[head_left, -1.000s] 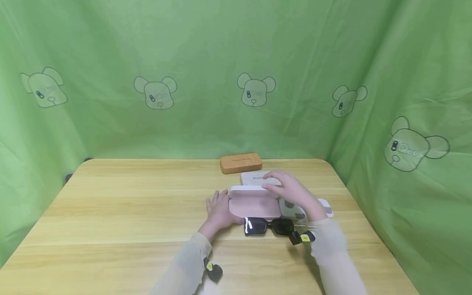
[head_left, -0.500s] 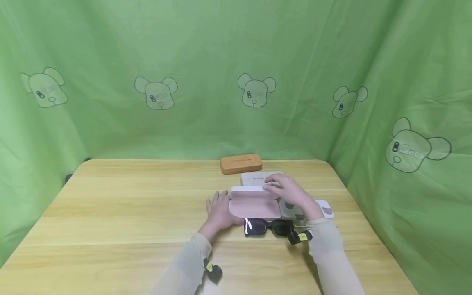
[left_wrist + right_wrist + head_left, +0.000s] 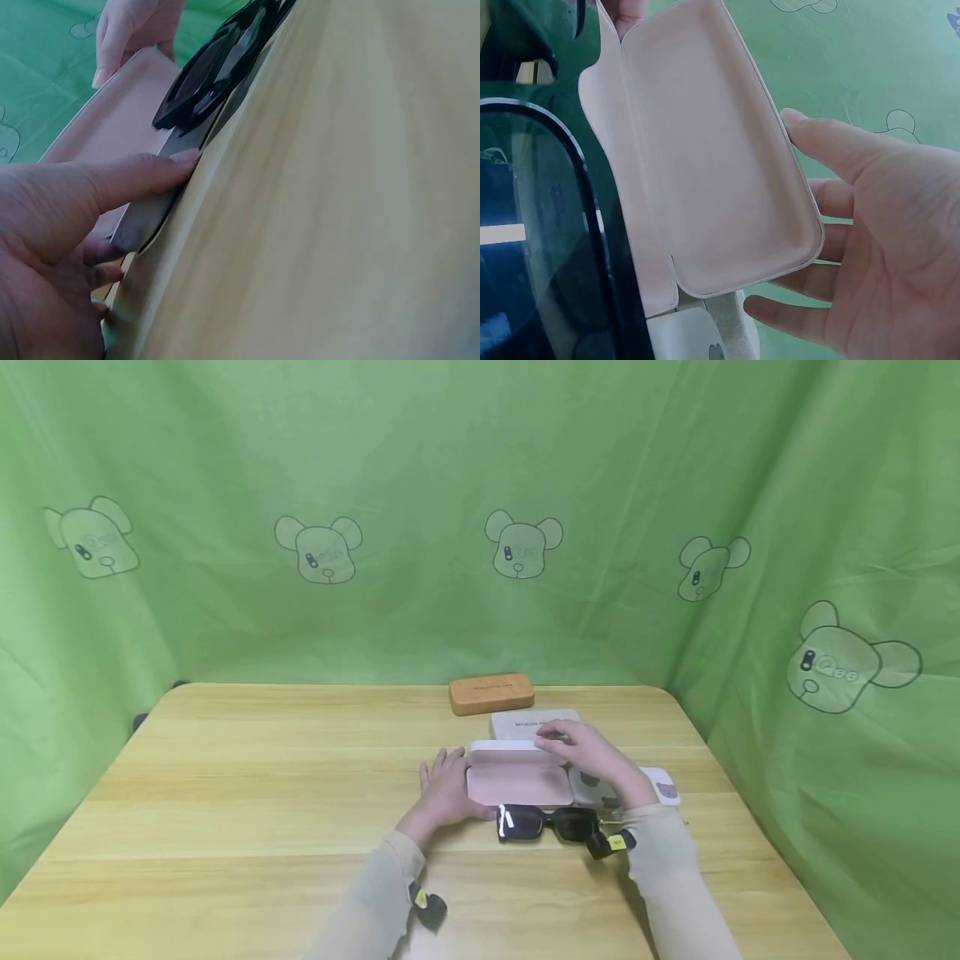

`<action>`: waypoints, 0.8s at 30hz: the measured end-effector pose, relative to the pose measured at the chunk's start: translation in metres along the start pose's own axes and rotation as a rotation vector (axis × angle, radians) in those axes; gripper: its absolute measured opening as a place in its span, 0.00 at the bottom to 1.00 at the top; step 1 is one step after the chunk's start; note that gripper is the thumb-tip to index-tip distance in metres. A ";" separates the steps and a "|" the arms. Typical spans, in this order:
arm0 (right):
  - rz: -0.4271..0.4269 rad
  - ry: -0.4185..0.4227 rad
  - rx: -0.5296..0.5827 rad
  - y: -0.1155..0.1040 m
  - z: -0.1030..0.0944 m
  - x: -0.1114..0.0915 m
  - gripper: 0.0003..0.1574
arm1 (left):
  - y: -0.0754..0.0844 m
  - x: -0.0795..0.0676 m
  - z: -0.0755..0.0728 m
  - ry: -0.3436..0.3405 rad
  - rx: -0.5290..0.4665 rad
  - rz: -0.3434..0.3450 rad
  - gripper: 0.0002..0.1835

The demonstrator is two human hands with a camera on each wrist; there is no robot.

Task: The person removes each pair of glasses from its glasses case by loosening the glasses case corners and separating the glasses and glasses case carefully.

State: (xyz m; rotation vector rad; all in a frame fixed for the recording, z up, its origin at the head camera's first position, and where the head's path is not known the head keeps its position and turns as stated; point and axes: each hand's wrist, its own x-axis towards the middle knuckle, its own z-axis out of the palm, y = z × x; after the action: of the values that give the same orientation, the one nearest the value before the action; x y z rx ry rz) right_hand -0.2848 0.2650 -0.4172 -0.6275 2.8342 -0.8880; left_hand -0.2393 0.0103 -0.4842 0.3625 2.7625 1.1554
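A glasses case point(image 3: 519, 785) with a pink lining stands on the table with its lid raised. My left hand point(image 3: 448, 793) holds its left end; in the left wrist view the thumb lies along the front side, the other fingers partly hidden behind the end. My right hand point(image 3: 588, 753) holds the lid's far edge, thumb point(image 3: 832, 146) on the rim and fingers behind the lid. Dark sunglasses point(image 3: 519, 822) lie in front of the case, close to my left thumb. The case's pink inside holds nothing visible.
A white case point(image 3: 517, 721) with lettering lies just behind the pink-lined one. Farther back is a brown case point(image 3: 491, 695). A white case with bear prints point(image 3: 664, 787) lies to the right, partly under my right wrist. Beside the sunglasses a thin metal piece shows, mostly hidden.
My right hand has come down slightly at the lid's edge. The left hand, the case and the sunglasses stay in place.
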 end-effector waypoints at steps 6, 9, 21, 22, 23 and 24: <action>0.043 -0.063 0.042 0.003 0.001 -0.002 0.32 | -0.008 0.001 -0.009 -0.054 0.026 0.053 0.55; 0.040 -0.090 0.056 0.004 0.001 -0.002 0.33 | -0.010 0.002 -0.010 -0.059 0.023 0.059 0.55; -0.029 -0.144 0.003 0.001 0.001 -0.005 0.31 | -0.008 0.000 -0.011 -0.039 0.009 0.061 0.52; -0.037 -0.145 -0.003 0.001 0.001 -0.006 0.31 | -0.008 0.000 -0.011 -0.038 0.009 0.060 0.52; -0.046 -0.145 -0.008 0.001 0.001 -0.006 0.30 | -0.008 0.000 -0.011 -0.037 0.009 0.060 0.52; -0.053 -0.144 -0.013 0.001 0.000 -0.006 0.29 | -0.008 0.000 -0.010 -0.036 0.009 0.060 0.51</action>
State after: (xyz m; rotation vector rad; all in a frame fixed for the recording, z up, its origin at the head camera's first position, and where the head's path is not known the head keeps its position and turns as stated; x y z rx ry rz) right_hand -0.2790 0.2679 -0.4180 -0.7400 2.7092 -0.7983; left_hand -0.2430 -0.0019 -0.4824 0.4658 2.7448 1.1386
